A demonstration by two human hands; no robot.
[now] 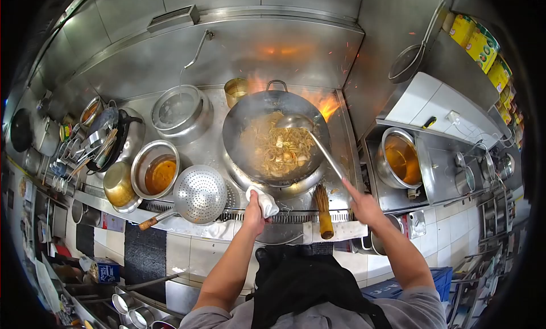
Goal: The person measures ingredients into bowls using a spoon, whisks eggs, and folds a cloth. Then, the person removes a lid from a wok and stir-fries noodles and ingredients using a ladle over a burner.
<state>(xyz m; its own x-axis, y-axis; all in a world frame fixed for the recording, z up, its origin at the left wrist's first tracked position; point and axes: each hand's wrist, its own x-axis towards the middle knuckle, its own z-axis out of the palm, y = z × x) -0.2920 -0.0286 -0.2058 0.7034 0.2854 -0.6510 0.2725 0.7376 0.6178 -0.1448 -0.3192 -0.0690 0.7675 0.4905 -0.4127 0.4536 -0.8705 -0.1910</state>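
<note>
A large dark wok sits on the burner, full of steaming brown noodle-like strands mixed with paler pieces. My left hand is closed on a folded white cloth at the wok's near left edge. Whether a wok handle lies under the cloth is hidden. My right hand grips the end of a long-handled ladle. Its metal bowl is over the far right part of the food. Just left of my right hand stands a bamboo brush.
Flames rise behind the wok's right side. A perforated strainer lies left of my left hand. Beyond it are a pot of brown liquid and a lidded pot. Another pot of amber liquid stands at right.
</note>
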